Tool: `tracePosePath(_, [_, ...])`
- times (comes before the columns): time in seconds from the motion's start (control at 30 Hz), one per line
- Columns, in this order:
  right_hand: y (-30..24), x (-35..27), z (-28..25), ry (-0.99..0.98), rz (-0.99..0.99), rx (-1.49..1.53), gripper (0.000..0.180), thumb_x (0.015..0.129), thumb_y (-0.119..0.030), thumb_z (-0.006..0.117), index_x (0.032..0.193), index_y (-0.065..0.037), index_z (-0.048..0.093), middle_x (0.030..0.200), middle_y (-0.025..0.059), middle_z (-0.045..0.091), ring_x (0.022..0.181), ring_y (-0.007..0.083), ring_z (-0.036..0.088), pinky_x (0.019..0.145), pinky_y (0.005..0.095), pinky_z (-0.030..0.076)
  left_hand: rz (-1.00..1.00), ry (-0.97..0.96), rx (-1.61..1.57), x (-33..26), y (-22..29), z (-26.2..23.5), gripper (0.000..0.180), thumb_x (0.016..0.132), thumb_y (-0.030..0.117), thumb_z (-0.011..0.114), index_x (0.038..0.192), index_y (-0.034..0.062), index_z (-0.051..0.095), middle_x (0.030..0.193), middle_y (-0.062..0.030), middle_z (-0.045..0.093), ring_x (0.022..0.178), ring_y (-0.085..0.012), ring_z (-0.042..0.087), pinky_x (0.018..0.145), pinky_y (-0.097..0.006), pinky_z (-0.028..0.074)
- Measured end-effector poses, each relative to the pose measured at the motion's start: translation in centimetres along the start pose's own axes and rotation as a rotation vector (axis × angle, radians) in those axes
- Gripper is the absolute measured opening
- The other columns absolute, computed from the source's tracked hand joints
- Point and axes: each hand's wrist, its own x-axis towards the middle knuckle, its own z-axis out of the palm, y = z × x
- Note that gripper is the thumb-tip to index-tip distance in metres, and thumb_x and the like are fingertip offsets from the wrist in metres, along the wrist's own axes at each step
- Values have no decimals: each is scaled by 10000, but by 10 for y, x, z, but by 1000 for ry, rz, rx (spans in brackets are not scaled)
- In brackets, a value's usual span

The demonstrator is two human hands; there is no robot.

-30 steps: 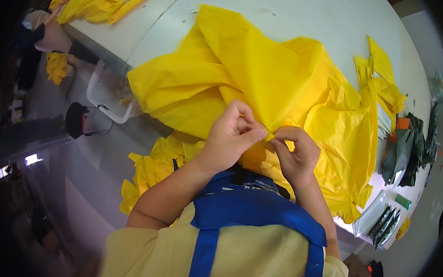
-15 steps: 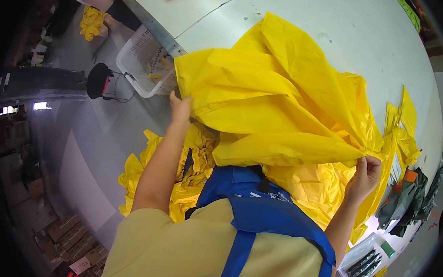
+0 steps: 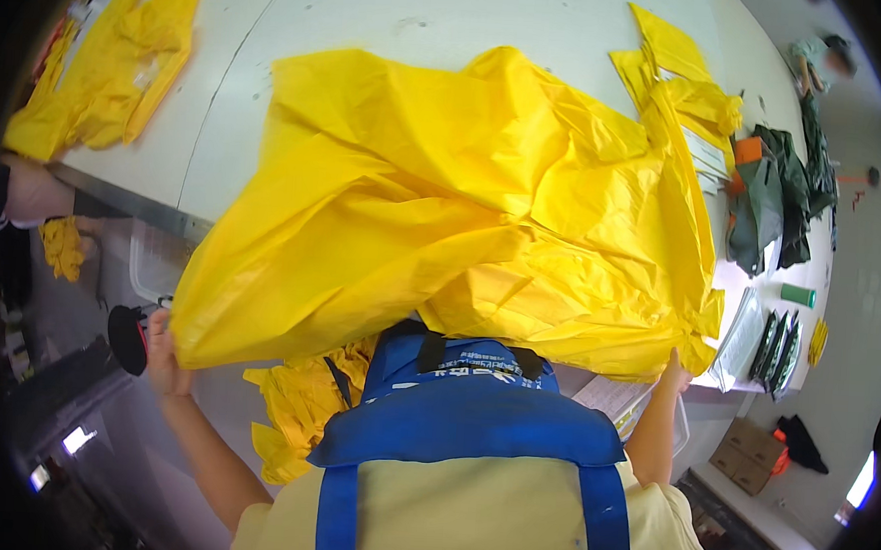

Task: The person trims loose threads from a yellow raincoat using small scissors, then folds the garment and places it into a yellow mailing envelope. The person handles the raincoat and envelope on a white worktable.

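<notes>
A large sheet of thin yellow fabric (image 3: 395, 193), smooth and creased, spreads over the near part of the table in loose folds. At its near left corner my left hand (image 3: 165, 360) is closed on the edge, with the arm stretched out to the left. My right hand (image 3: 672, 375) grips the near right edge; the fabric partly hides its fingers. Between the hands the near edge hangs close to my blue apron (image 3: 467, 426). More crumpled yellow fabric (image 3: 305, 397) lies below the table edge on the left.
A white table (image 3: 375, 13) carries another yellow piece (image 3: 122, 79) at far left and folded yellow fabric (image 3: 676, 63) at far right. Dark green fabric (image 3: 763, 202), black packets (image 3: 775, 347) and a green roll (image 3: 798, 294) lie right. Other people stand far left and far right.
My left hand has moved left and nearer with its corner, spreading the fabric wider. My right hand has come nearer along the right side. My view has turned to the right.
</notes>
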Motion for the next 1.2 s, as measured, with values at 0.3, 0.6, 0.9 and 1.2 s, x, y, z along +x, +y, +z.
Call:
tracePosePath(0.3, [84, 21, 9, -498, -71, 625, 631, 868, -360, 620, 1312, 38, 414, 1334, 145, 452, 1178, 276, 468, 994, 389, 390, 338, -89, 248, 65, 99, 50, 201, 971, 156, 454, 1119, 46, 535, 1125, -98, 589, 1057, -209, 570, 946, -358, 453])
tracePosePath(0.6, [-195, 148, -118, -469, -393, 961, 399, 940, -364, 518, 1069, 10, 575, 941, 113, 610, 869, 194, 598, 779, 315, 497, 468, 119, 468, 154, 294, 197, 279, 977, 239, 456, 1160, 47, 543, 1190, -72, 570, 1088, -190, 549, 929, -335, 444])
tracePosePath(0.9, [-56, -81, -82, -1798, -197, 943, 531, 939, -445, 463, 1196, 15, 536, 1126, 207, 608, 993, 310, 615, 917, 411, 475, -116, 98, 609, 219, 198, 103, 311, 972, 205, 473, 1229, 32, 508, 1280, -82, 526, 1162, -213, 511, 972, -370, 419])
tracePosePath(1.2, [-5, -125, 86, -1455, 263, 2019, 457, 922, -463, 496, 1120, -62, 590, 1081, 142, 640, 958, 255, 608, 844, 371, 482, 69, -196, 285, 217, 190, 117, 353, 949, 213, 534, 1235, 8, 510, 1238, -86, 566, 1153, -190, 525, 980, -329, 416])
